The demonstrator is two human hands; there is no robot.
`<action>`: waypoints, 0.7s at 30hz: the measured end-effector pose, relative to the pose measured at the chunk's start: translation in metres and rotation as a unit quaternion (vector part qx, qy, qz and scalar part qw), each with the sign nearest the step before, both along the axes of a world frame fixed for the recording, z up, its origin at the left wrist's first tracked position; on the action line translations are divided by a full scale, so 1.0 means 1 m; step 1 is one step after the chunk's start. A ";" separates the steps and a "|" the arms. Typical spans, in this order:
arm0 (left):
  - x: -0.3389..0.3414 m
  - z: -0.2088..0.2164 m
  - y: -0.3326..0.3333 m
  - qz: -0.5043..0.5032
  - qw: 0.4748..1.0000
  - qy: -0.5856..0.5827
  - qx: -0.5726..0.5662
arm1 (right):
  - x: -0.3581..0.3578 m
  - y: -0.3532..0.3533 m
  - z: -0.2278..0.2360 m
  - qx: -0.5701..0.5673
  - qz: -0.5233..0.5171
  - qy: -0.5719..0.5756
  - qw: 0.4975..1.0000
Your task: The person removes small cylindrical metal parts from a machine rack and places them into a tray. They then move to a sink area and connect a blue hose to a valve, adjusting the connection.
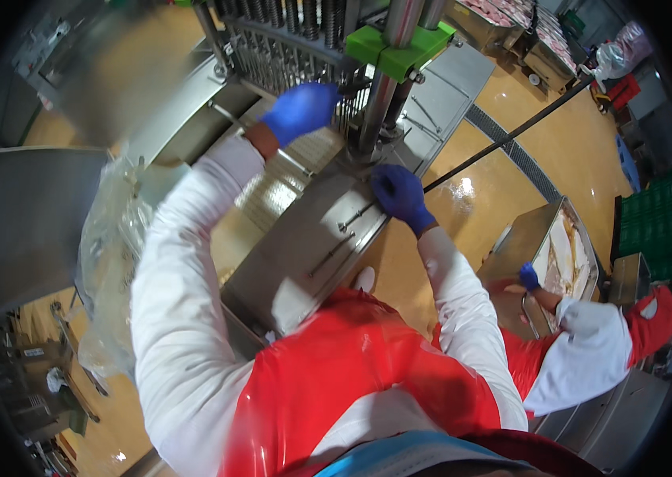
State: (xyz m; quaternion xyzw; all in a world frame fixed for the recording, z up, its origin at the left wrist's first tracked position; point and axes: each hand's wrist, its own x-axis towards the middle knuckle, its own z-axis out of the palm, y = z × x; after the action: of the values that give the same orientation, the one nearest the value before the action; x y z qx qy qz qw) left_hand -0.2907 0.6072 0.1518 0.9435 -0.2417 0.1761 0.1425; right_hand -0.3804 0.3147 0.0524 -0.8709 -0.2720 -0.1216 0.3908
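In front of me stands a steel machine with a bank of upright needles and springs (296, 52). My left hand (302, 113), in a blue glove, reaches to the right side of the needles. Its fingers are closed near a dark piece; what they grip is hidden. Beside it rises a steel column (377, 111) with a green clamp (403, 56). My right hand (401, 195), also gloved in blue, is curled at the edge of the steel housing (288, 246), by the column's foot. I cannot make out what its fingers hold. A perforated bed (276, 195) lies below the needles.
Clear plastic sheeting (113, 254) hangs at the left. To the right a co-worker (590, 350) leans by a steel tub (515, 238) of pale meat. Green crates (650, 226) stand behind. A dark bar (511, 131) slants over the floor drain (523, 163).
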 end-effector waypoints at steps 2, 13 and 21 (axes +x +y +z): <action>-0.021 0.022 0.010 0.013 0.994 0.093 0.059 | -0.013 0.002 0.008 0.008 -0.022 -0.051 0.998; -0.096 0.065 0.033 -0.027 0.998 0.047 0.035 | -0.020 0.070 0.095 -0.076 0.015 -0.007 0.997; -0.067 0.036 0.065 0.059 0.996 0.066 0.005 | -0.008 0.076 0.118 -0.236 -0.189 -0.162 0.939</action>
State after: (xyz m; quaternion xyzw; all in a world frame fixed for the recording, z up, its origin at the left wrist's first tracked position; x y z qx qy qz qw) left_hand -0.3579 0.6722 0.1877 0.9664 -0.1767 0.1205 0.1426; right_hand -0.3887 0.3909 0.1705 -0.9422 -0.1825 -0.2646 0.0946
